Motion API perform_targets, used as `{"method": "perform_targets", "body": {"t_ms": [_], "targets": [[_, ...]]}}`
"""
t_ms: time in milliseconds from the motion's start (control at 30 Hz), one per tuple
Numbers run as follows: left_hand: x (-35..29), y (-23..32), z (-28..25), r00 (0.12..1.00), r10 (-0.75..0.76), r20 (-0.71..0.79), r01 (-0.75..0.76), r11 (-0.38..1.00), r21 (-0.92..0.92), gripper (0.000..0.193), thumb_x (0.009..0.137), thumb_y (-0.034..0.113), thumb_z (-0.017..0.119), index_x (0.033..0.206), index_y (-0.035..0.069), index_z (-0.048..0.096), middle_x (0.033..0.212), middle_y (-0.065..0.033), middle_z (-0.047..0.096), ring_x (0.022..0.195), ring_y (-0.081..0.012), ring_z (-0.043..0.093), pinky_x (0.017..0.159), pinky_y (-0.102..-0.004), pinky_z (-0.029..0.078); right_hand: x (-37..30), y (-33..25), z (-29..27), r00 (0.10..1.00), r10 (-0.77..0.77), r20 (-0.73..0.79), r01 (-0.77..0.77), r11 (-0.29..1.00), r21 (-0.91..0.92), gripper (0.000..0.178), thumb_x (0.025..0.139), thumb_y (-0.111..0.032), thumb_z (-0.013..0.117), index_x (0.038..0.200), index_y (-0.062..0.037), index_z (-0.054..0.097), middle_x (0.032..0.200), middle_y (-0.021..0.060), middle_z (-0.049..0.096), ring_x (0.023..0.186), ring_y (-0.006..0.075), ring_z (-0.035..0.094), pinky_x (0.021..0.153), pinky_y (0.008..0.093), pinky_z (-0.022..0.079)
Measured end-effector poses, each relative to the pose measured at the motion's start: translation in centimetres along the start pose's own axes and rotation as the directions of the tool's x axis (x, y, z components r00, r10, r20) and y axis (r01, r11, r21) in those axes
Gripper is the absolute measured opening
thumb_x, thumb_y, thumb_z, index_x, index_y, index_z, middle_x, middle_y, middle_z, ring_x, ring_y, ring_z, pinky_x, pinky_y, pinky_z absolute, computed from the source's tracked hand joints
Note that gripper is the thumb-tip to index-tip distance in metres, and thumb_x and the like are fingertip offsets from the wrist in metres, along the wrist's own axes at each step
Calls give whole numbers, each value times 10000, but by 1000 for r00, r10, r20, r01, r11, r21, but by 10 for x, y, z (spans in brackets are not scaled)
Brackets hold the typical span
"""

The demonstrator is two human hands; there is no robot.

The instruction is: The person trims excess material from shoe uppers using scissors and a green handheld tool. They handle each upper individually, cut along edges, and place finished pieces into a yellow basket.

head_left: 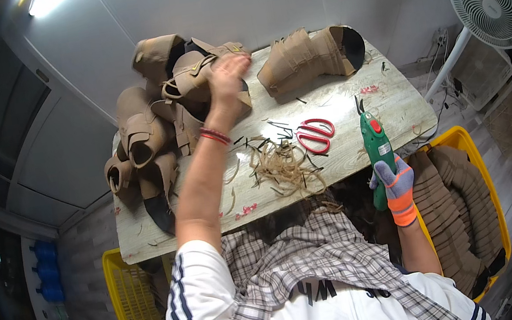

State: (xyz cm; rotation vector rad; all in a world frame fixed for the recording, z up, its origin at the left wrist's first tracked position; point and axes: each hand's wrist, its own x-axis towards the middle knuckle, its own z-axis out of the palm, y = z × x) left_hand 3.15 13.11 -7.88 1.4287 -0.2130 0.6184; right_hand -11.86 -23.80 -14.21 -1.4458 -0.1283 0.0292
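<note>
My right hand [394, 180], in a grey and orange glove, is closed around the green handle of a pair of electric scissors [378, 142]. Its narrow dark blades point away from me over the table. My left hand [229, 79] is bare, with red cords at the wrist, and reaches to a heap of tan fabric pieces [141, 124] with dark lining that look like shoe uppers. Motion smears its fingers, so I cannot tell whether they grip the tan piece [190, 76] beside them. A stacked row of similar pieces [304, 60] lies to its right.
Loose tan trimmings [284, 168] and red-handled scissors [315, 136] lie mid-table [327, 106]. A yellow basket [487, 191] packed with tan pieces stands at right, another yellow basket [126, 312] at left. A white fan [488, 6] stands beyond the table's right end.
</note>
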Motion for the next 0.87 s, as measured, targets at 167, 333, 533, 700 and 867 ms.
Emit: {"method": "perform_targets", "body": {"t_ms": [167, 333, 533, 700, 867], "targets": [[-20, -146, 14, 778, -587, -224, 557, 809, -188, 293, 815, 187, 717, 1045, 33, 623, 964, -9, 634, 931, -115, 548, 856, -304, 397, 6, 6, -5, 999, 36, -2, -36, 999, -7, 233, 843, -153, 705, 954, 18, 590, 665, 15, 570, 524, 85, 518, 493, 238, 432], [-5, -154, 40, 775, -601, -193, 592, 798, -110, 413, 702, 223, 815, 1025, 43, 631, 911, -30, 636, 867, -133, 515, 831, -320, 341, 7, 26, -14, 990, 117, -72, -119, 993, -19, 201, 837, -133, 704, 914, 4, 580, 647, 16, 567, 513, 83, 515, 487, 239, 432], [-35, -133, 43, 909, -413, -55, 405, 907, -115, 286, 788, 141, 746, 1030, 16, 659, 922, -6, 670, 763, -87, 588, 706, -235, 469, 16, 26, -5, 989, 132, -58, -135, 990, -34, 198, 837, -132, 703, 915, 6, 585, 641, 11, 562, 504, 78, 504, 479, 236, 419], [-64, -90, 26, 956, -293, -17, 293, 955, 46, 262, 838, 58, 671, 1088, -18, 648, 999, -22, 674, 852, -92, 606, 779, -244, 481, 21, 21, 6, 990, 139, -38, -142, 987, -75, 234, 821, -146, 726, 929, 21, 602, 647, 10, 571, 509, 69, 504, 472, 228, 411], [-103, -49, 12, 990, -136, -37, 141, 971, 192, 308, 851, 52, 651, 1151, -9, 624, 1099, -61, 658, 964, -101, 584, 840, -250, 465, 18, 22, 21, 995, 102, 3, -101, 986, -135, 285, 818, -172, 741, 994, 14, 616, 664, 13, 587, 514, 66, 514, 478, 224, 419]]}}
